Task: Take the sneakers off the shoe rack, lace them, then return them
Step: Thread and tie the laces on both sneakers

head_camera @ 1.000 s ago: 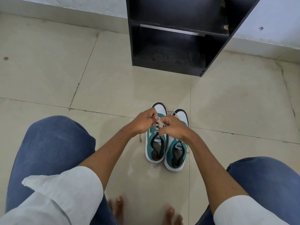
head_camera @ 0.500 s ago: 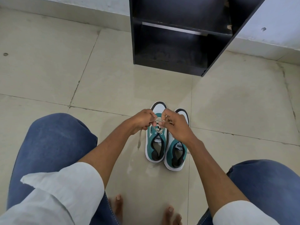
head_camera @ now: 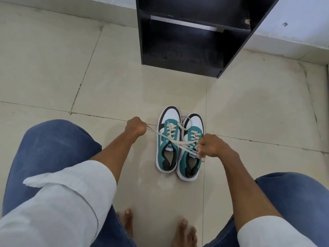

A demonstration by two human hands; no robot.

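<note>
I am looking down past my knees and bare feet at the floor point(head_camera: 249, 107), where the two sneakers are standing side by side, touching, toes pointing away from me. My left hand point(head_camera: 136, 126) is closed in a fist on one lace end point(head_camera: 156, 132), and my right hand point(head_camera: 211, 147) is closed on the other lace end point(head_camera: 187, 148). A moment ago both hands were bunched together over the tongue of the left sneaker point(head_camera: 168, 139); now they are pulled wide apart, left hand out beside the shoe, right hand over the right sneaker point(head_camera: 191, 148), and the lace is running taut across between them. I am reading this as the crossing being drawn tight on the left sneaker, so the bow is probably coming next. The right sneaker is showing lace crossings too, though I cannot tell whether it is tied.

Farther off, the black shoe rack point(head_camera: 192, 34) is standing against the wall. The shelves I can see are holding nothing, so the return step is not yet done.
</note>
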